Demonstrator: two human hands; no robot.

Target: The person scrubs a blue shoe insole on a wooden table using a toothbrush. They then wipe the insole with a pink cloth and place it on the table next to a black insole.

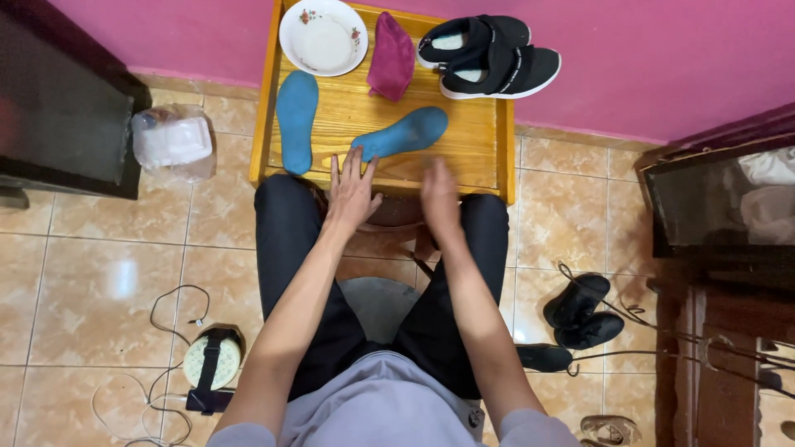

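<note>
On a small wooden table (pixel 476 136) lie two blue insoles: one (pixel 296 120) at the left, lengthwise, and one (pixel 402 134) slanted in the middle. My left hand (pixel 351 192) hovers at the table's near edge with fingers spread, its fingertips close to the heel of the slanted insole, holding nothing. My right hand (pixel 439 197) is next to it, blurred, fingers together, with nothing in it. At the back of the table stand a pair of black shoes with white soles (pixel 490 58), a folded magenta cloth (pixel 391 56) and a white bowl (pixel 323 36).
A pink wall runs behind the table. A clear plastic bag (pixel 172 142) lies on the tiled floor at the left, beside a dark cabinet (pixel 58 108). Black shoes (pixel 580 313) and cables lie at the right; a round device with cords (pixel 211 362) sits at the lower left.
</note>
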